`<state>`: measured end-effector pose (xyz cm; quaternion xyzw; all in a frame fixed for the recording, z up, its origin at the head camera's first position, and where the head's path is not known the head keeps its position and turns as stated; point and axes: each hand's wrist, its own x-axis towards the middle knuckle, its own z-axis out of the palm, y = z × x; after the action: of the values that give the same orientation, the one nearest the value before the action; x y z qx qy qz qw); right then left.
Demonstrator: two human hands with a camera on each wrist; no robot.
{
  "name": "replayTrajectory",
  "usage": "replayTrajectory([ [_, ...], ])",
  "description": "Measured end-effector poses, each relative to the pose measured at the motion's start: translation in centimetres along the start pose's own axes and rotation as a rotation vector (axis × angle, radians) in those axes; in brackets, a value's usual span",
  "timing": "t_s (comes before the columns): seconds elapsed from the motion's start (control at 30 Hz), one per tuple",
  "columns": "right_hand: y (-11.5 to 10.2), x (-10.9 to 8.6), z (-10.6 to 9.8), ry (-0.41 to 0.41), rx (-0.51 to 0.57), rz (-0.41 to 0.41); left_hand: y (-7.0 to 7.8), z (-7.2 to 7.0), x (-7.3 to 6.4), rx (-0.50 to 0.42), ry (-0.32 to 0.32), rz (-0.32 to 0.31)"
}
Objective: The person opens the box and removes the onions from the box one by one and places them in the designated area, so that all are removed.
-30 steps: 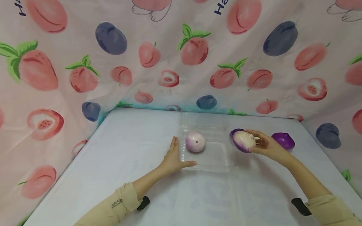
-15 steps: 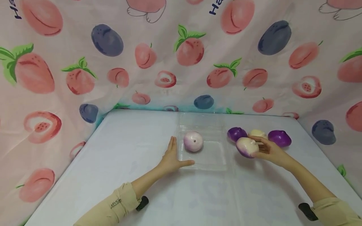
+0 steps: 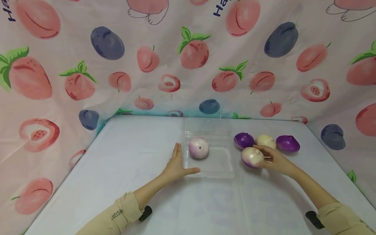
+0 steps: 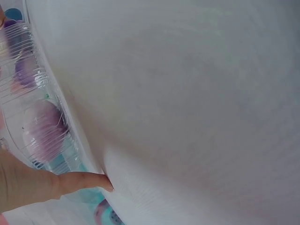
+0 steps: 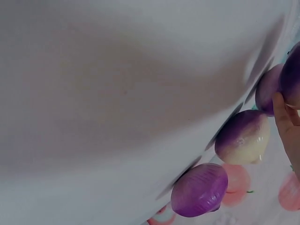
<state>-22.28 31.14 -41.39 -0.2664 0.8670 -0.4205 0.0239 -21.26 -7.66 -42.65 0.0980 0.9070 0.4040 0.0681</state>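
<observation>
My right hand [image 3: 274, 160] grips a white-and-purple onion [image 3: 250, 156] just right of a clear plastic box [image 3: 223, 161]. In the right wrist view, only part of that held onion [image 5: 293, 77] shows at the right edge, with fingers on it. Inside the box, toward its left side, sits a pale pink-purple onion [image 3: 198, 148]. My left hand [image 3: 174, 167] rests against the box, its fingers straight along the left side and its thumb out by the front edge. Behind the held onion stand a dark purple onion [image 3: 243, 140], a cream onion [image 3: 266, 141] and another purple onion [image 3: 288, 144].
The box's clear lid [image 3: 205, 124] stands folded open at the back. A white cloth [image 3: 141, 143] covers the table. Behind and at the sides hangs a pink fruit-print curtain [image 3: 164, 36].
My right hand has brought the held onion forward from the back row, uncovering the cream onion, then slightly left toward the box. My left hand keeps its place at the box.
</observation>
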Motion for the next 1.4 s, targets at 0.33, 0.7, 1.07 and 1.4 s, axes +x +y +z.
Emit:
replayTrajectory([
  [0.33, 0.18, -0.35, -0.05, -0.042, -0.064, 0.042, 0.10, 0.15, -0.08, -0.009, 0.007, 0.001],
  [0.7, -0.01, -0.09, 0.07, -0.071, -0.056, 0.038, 0.04, -0.01, 0.06, -0.002, -0.001, 0.000],
  [1.07, -0.32, 0.41, 0.24, -0.099, -0.075, 0.062, -0.30, -0.28, -0.03, 0.019, 0.006, -0.007],
  [1.4, -0.43, 0.39, 0.13, -0.107, -0.101, 0.088, -0.14, -0.16, -0.13, -0.005, -0.001, 0.010],
])
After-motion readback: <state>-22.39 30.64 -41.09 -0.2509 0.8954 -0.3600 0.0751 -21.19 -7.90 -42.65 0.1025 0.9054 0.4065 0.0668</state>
